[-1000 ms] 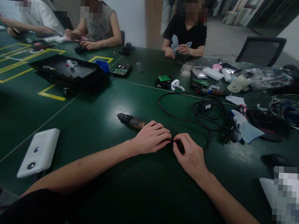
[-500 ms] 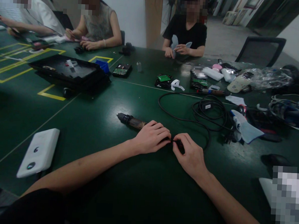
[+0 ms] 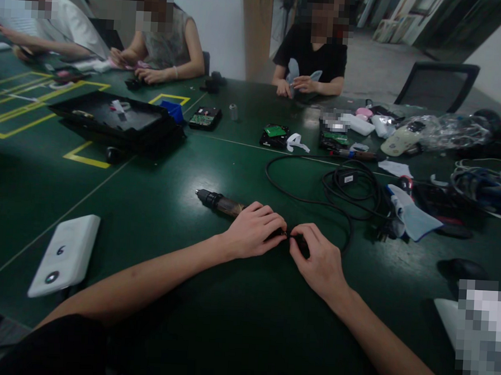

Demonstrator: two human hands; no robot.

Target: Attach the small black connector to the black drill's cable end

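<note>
An electric screwdriver [image 3: 224, 204] with a dark body and black nose lies on the green table [image 3: 234, 170], nose pointing left and away from me. My left hand [image 3: 259, 231] is wrapped over its rear end, hiding that part. Close against it, my right hand [image 3: 316, 258] pinches the end of a black cable [image 3: 351, 232] at the screwdriver's tail. Whether the cable's plug sits inside the tail or only touches it, I cannot tell. The cable runs from my right fingers to a loose coil [image 3: 351, 187] farther off.
A white power bank [image 3: 66, 256] lies at the left. Behind it stands a black tray [image 3: 115, 119]. Hard drives [image 3: 274, 134] with green boards, a second screwdriver [image 3: 357, 154], a glove [image 3: 412, 213] and a dark mouse [image 3: 462, 268] lie around. Several people sit across the table.
</note>
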